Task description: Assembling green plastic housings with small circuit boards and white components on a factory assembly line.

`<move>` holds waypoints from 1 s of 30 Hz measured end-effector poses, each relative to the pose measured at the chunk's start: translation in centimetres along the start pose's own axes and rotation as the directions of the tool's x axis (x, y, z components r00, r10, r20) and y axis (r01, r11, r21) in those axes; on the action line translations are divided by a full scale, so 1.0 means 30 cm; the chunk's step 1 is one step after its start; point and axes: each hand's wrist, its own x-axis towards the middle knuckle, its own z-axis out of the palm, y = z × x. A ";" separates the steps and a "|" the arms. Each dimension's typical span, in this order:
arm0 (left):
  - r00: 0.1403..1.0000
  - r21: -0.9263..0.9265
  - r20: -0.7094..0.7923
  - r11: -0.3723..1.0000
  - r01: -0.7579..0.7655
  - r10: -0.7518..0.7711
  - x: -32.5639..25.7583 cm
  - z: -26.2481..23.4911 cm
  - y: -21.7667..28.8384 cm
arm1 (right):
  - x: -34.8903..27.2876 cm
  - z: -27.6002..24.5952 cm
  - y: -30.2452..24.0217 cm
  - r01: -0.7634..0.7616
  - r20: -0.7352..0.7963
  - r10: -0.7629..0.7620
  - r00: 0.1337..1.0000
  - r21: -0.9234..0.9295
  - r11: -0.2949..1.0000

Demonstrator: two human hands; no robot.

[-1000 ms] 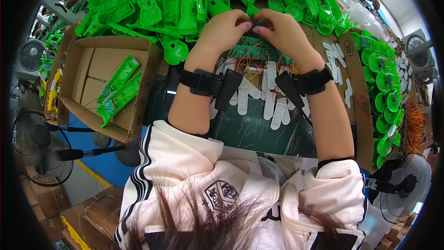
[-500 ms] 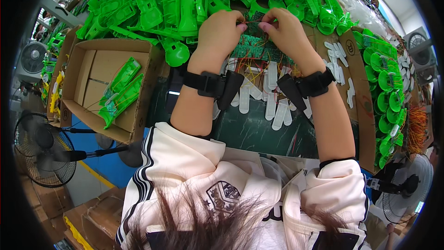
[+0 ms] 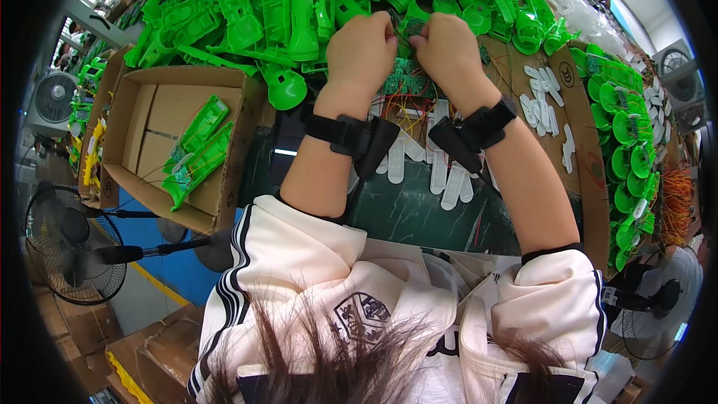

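Observation:
My left hand [image 3: 364, 49] and my right hand [image 3: 446, 49] are close together above the table, fingers pinched on a small green circuit board [image 3: 413, 27] with thin wires. Both wrists carry black strapped devices. Just under the hands lies a heap of more green circuit boards [image 3: 404, 82] with red and yellow wires. Beyond the hands a big pile of bright green plastic housings [image 3: 299, 0] covers the far part of the table. White plastic strips [image 3: 441, 168] lie on the dark table near my forearms.
An open cardboard box [image 3: 142, 108] at the left holds two or three assembled green parts [image 3: 196, 153]. Round green pieces [image 3: 624, 135] and white bits [image 3: 542, 101] lie on cardboard at the right. Fans stand at lower left [image 3: 67, 247], upper left and right.
Both hands have moved a little farther up toward the green pile, still together on the small board. The camera view has tilted slightly.

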 end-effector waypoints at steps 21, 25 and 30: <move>0.921 -0.219 0.141 0.918 -0.329 0.364 -0.024 -0.015 0.082 | -0.193 -0.204 0.223 -0.244 0.351 0.122 0.928 0.326 0.913; 0.883 -0.056 0.172 0.899 -0.434 0.437 -0.037 0.003 0.098 | -0.209 -0.176 0.234 -0.278 0.298 0.137 0.945 0.502 0.819; 0.931 -0.070 0.147 0.942 -0.328 0.335 -0.041 0.025 0.105 | -0.207 -0.123 0.250 -0.204 0.114 0.170 0.979 0.589 0.782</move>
